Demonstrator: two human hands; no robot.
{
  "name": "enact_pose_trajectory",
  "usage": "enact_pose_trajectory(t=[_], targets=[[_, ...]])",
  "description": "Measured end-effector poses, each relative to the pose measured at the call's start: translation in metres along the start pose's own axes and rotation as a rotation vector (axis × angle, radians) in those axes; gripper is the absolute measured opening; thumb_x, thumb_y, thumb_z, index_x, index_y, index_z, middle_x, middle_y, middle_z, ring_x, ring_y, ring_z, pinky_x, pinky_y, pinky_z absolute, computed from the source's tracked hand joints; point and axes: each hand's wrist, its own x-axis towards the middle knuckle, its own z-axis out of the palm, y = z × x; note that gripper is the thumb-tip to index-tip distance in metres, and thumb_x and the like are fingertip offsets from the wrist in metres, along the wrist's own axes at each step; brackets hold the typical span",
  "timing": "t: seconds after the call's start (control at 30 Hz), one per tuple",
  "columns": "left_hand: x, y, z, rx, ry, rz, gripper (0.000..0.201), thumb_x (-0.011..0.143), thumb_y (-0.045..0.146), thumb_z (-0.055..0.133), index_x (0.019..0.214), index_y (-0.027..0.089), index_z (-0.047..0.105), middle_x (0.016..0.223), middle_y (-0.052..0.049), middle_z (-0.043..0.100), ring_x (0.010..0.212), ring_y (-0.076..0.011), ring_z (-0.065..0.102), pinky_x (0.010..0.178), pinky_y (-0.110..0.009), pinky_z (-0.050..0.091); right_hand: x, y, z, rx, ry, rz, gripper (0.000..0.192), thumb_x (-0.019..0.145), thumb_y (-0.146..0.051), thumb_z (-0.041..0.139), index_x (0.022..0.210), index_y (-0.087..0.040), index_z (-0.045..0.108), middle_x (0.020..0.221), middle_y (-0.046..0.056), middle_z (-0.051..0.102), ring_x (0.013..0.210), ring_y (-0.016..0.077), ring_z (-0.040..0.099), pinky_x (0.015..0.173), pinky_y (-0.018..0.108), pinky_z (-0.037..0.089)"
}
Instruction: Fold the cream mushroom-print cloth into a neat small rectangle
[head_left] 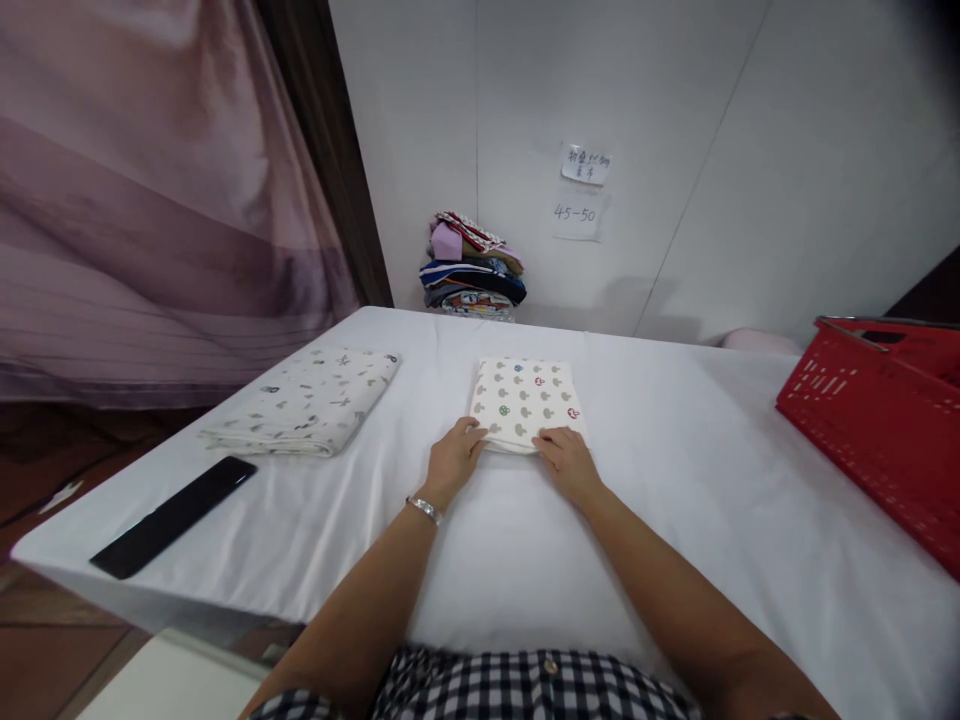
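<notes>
A small folded cloth, white with grey mushroom prints and a few coloured ones, lies flat on the white-covered table. My left hand holds its near left corner, thumb and fingers closed on the edge. At the near edge, right of the middle, my right hand pinches the cloth, with fingers on top and the thumb at the fold. The cloth's layers show along this near edge. Left of it lies a larger folded white cloth with small grey and dark prints.
A black phone-like slab lies near the table's left edge. At the right stands a red plastic basket. Beyond the far edge, a stack of folded fabrics rises against the wall. Two paper notes hang there. A pink curtain hangs at left.
</notes>
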Motion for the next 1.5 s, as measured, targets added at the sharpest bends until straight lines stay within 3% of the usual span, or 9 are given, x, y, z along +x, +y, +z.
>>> enact_pose_trajectory(t=[0.2,0.43,0.67,0.8,0.97,1.1,1.23,1.37,1.5], targets=[[-0.001,-0.001,0.000,-0.082,0.004,-0.039,0.025,0.088,0.030,0.047,0.104,0.031,0.066,0.121,0.002,0.056,0.079,-0.0126,0.062,0.071,-0.027,0.049,-0.010,0.011,-0.011,-0.006,-0.010,0.007,0.026,0.090,-0.018,0.047,0.110,-0.022,0.062,0.111,0.008,0.061,0.103,0.0219,0.051,0.090,0.039,0.039],[-0.002,-0.010,0.008,-0.398,0.002,-0.129,0.028,0.082,0.039,0.055,0.105,0.027,0.066,0.131,-0.001,0.049,0.064,-0.0074,0.056,0.075,-0.029,0.051,-0.027,0.031,-0.021,-0.097,-0.011,0.077,0.028,0.091,-0.023,0.046,0.114,-0.022,0.062,0.121,0.009,0.059,0.111,0.0236,0.052,0.092,0.043,0.038],[-0.001,-0.013,0.010,-0.538,-0.031,-0.149,0.031,0.082,0.042,0.053,0.103,0.024,0.068,0.132,-0.003,0.049,0.069,-0.0096,0.058,0.078,-0.031,0.052,-0.023,0.037,-0.018,-0.158,-0.017,0.095,0.028,0.091,-0.021,0.045,0.112,-0.024,0.063,0.121,0.008,0.062,0.114,0.0233,0.053,0.093,0.044,0.039],[0.001,-0.012,0.005,-0.612,0.002,-0.154,0.032,0.084,0.043,0.049,0.097,0.022,0.070,0.124,-0.005,0.055,0.087,-0.0152,0.061,0.076,-0.029,0.052,-0.027,0.032,-0.020,-0.149,-0.068,0.108,0.032,0.091,-0.022,0.046,0.120,-0.023,0.058,0.128,0.009,0.057,0.119,0.0252,0.050,0.098,0.048,0.037],[0.003,-0.013,0.003,-0.573,0.123,-0.216,0.034,0.086,0.045,0.046,0.101,0.021,0.066,0.108,-0.005,0.063,0.079,-0.0145,0.060,0.073,-0.029,0.051,-0.035,0.030,-0.018,-0.084,-0.001,0.121,0.040,0.089,-0.033,0.049,0.128,-0.021,0.052,0.133,0.012,0.051,0.126,0.0275,0.044,0.100,0.048,0.041],[0.003,-0.012,0.004,-0.443,0.069,-0.328,0.037,0.083,0.046,0.050,0.108,0.021,0.063,0.102,-0.004,0.066,0.075,-0.0161,0.060,0.074,-0.033,0.050,-0.038,0.033,-0.010,-0.054,0.012,0.117,0.041,0.090,-0.027,0.046,0.130,-0.023,0.050,0.135,0.011,0.050,0.128,0.0267,0.041,0.100,0.047,0.043],[0.001,-0.010,0.003,-0.446,0.010,-0.393,0.038,0.083,0.046,0.049,0.110,0.022,0.062,0.093,-0.003,0.069,0.079,-0.0183,0.062,0.075,-0.033,0.049,-0.038,0.035,-0.006,-0.073,-0.001,0.124,0.043,0.089,-0.022,0.045,0.132,-0.023,0.047,0.137,0.010,0.047,0.131,0.0272,0.038,0.101,0.048,0.042],[0.003,-0.008,0.001,-0.501,0.003,-0.477,0.044,0.083,0.051,0.049,0.114,0.022,0.059,0.101,-0.005,0.068,0.084,-0.0190,0.064,0.078,-0.033,0.049,-0.036,0.038,-0.005,-0.129,-0.013,0.101,0.045,0.087,-0.018,0.046,0.131,-0.020,0.048,0.140,0.011,0.044,0.133,0.0290,0.034,0.101,0.049,0.039],[0.017,-0.009,-0.001,-0.490,-0.052,-0.542,0.054,0.082,0.053,0.049,0.123,0.018,0.053,0.107,-0.009,0.068,0.094,-0.0224,0.064,0.084,-0.035,0.047,-0.030,0.042,-0.005,-0.160,-0.048,0.076,0.049,0.083,-0.007,0.041,0.129,-0.021,0.051,0.136,0.010,0.049,0.128,0.0273,0.041,0.099,0.046,0.040]])
